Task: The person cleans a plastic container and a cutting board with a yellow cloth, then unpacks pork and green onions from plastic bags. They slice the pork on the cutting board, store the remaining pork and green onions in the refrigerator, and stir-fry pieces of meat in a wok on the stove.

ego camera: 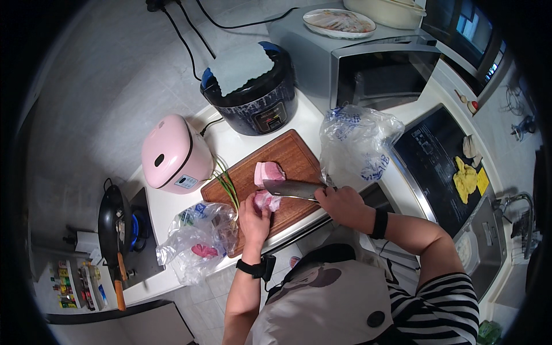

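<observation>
My right hand (pixel 343 205) is closed around the handle of a cleaver (pixel 293 189), whose wide blade lies across the wooden cutting board (pixel 297 151). Under the fingertips of my left hand (pixel 254 222) a piece of raw meat (pixel 266 201) is pressed to the board, just on the near side of the blade. A thicker block of raw meat with a pale fat layer (pixel 269 172) sits beyond the blade. Green onions (pixel 228 185) lie across the board's left part, left of the meat.
A plastic bag with red meat (pixel 205 251) overlaps the board's left end. Another clear bag (pixel 358 142) lies to the right. Behind stand a pink rice cooker (pixel 172 151), a dark electric cooker (pixel 258 103) and a microwave (pixel 379 77). At left, a wok (pixel 113 220) sits by a lit blue burner (pixel 136 230).
</observation>
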Tool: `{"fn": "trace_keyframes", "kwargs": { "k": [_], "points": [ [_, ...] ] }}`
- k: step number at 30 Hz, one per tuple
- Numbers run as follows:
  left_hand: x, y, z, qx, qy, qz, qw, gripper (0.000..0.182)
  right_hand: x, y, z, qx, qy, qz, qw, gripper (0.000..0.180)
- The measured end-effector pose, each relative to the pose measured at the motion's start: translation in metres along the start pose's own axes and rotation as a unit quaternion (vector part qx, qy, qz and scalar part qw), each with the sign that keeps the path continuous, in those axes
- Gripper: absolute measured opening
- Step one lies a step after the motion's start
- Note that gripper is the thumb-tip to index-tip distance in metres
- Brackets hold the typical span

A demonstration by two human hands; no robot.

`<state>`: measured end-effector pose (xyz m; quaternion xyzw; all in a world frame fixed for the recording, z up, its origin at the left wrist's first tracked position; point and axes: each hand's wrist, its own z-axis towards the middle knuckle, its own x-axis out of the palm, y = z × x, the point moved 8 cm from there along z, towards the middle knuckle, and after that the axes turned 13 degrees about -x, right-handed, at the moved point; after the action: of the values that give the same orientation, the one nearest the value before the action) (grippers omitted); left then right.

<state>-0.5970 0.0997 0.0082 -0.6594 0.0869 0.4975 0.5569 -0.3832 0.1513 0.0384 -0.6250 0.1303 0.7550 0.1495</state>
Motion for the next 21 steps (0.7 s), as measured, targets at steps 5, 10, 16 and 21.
{"fn": "trace_keyframes", "kwargs": {
  "k": [5, 10, 16, 21],
  "points": [
    [-0.002, 0.011, -0.004, -0.004, -0.021, -0.037, 0.999, 0.050, 0.002, -0.010, 0.001, 0.034, 0.021, 0.011, 0.999, 0.019],
    [-0.004, 0.033, -0.011, -0.057, -0.023, -0.064, 0.996, 0.042, 0.003, -0.032, -0.007, 0.116, 0.033, 0.126, 0.985, 0.033],
    [-0.007, 0.036, -0.024, -0.048, -0.036, -0.076, 0.995, 0.030, -0.005, -0.018, -0.004, 0.079, -0.006, 0.160, 0.984, 0.031],
    [0.002, 0.063, -0.023, -0.181, 0.024, -0.173, 0.968, 0.029, -0.001, -0.003, 0.003, 0.059, 0.005, 0.195, 0.979, 0.031]
  ]
}}
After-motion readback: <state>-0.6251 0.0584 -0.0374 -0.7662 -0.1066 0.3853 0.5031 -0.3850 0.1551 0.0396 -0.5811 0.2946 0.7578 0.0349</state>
